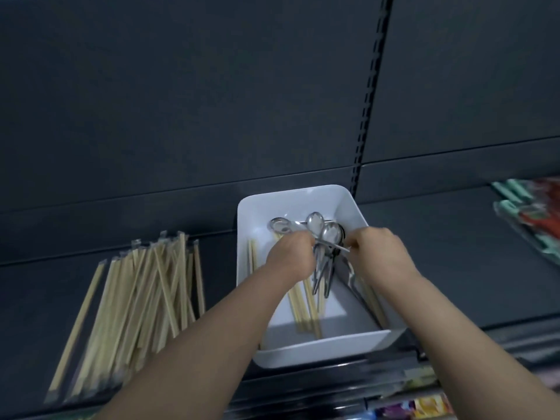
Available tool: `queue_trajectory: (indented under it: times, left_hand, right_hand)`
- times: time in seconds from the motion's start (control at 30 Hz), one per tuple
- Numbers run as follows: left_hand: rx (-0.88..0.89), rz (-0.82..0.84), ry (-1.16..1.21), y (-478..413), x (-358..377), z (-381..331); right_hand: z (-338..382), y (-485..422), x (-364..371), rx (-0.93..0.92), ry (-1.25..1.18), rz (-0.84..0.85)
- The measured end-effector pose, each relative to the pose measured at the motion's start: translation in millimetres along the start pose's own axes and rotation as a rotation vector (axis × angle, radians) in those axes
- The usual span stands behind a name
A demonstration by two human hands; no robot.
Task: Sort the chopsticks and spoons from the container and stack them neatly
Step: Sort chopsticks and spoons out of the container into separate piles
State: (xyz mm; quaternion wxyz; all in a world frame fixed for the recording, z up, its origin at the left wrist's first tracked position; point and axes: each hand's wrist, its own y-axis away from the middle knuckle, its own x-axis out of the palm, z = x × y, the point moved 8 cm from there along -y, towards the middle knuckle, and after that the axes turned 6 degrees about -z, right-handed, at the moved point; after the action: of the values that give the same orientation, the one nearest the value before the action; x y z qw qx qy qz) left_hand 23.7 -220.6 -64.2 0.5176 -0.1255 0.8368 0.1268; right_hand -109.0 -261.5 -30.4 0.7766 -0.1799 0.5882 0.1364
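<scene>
Step (judged): gathering spoons | L hand (291, 256) fingers curled round bunch of metal spoons (325, 234) in white container (321, 348), mid shelf (454, 268) | R hand (375, 247) pinched one handle | spoons shiny, splayed, bowls far | wrapped chopsticks (136, 298) piled left, some in container too | next, prob.: align handles, lift out.

A dark grey flat metal shelf board (454, 268) is seen across the lower part of the view. Behind it a plain dark grey back wall (181, 101) is raised, and this wall is divided by a black upright strip with a row of small slots (368, 101). At the right end of the board, blurred flat packages in teal and red (527, 216) are laid. Below the front edge, at the bottom right, colourful packets in yellow and purple (424, 404) are partly shown; their print cannot be read.
</scene>
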Motion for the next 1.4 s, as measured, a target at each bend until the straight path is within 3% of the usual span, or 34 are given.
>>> queue_trajectory:
  times: [0.2, 0.37, 0.57, 0.77, 0.9, 1.03, 1.4]
  left_hand:
    - [0.066, 0.068, -0.108, -32, 35, -19]
    - [-0.017, 0.097, -0.202, -38, 41, 0]
    - [-0.091, 0.074, -0.248, -32, 25, 27]
    - [-0.12, 0.038, -0.225, -26, 17, 33]
    - [-0.153, -0.03, -0.158, -22, 5, 33]
    - [-0.171, -0.159, -0.048, -20, -12, 24]
    - [-0.137, -0.185, 0.049, -10, -17, 27]
  right_hand:
    - [3, 6, 6, -0.122, 0.009, 0.015]
    - [4, 11, 12, -0.146, 0.111, 0.071]
    - [11, 15, 35, -0.134, 0.274, 0.253]
    - [10, 27, 56, -0.051, 0.092, 0.506]
    - [15, 18, 48, -0.032, -0.045, 0.411]
    - [12, -6, 45, 0.062, 0.036, 0.291]
    - [0, -15, 63, 0.228, -0.157, 0.344]
